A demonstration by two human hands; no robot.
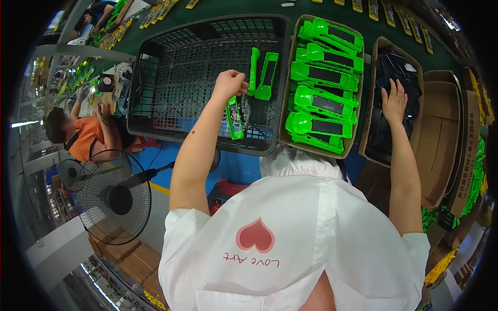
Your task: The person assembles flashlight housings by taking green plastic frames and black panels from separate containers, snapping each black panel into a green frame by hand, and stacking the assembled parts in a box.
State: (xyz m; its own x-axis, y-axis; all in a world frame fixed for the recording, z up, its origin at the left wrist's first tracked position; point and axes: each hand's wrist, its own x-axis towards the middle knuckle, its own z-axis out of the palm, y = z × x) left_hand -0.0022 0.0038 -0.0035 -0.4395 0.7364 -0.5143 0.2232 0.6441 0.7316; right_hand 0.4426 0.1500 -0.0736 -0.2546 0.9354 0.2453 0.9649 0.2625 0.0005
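My left hand [231, 84] is over the black plastic crate [207, 137], fingers curled together; whatever they hold, if anything, is hidden. Just below it a bright green plastic housing [235, 119] with a dark inset stands tilted in the crate, its upper end close to the hand. Two more housings lie beside the fingers, one narrow edge-on piece [253, 72] and one framed piece [267, 76]. At the right, my right hand [395, 101] rests with fingers spread on dark flat pieces [386, 67] inside a cardboard box [367, 116].
Between my arms a carton [284, 132] holds green housings stacked in a column. Right of the dark pieces stands another cardboard box [436, 135]. Yellow-and-grey items [402, 23] line the green bench beyond. A standing fan [119, 199] and a person in orange [88, 137] are at left.
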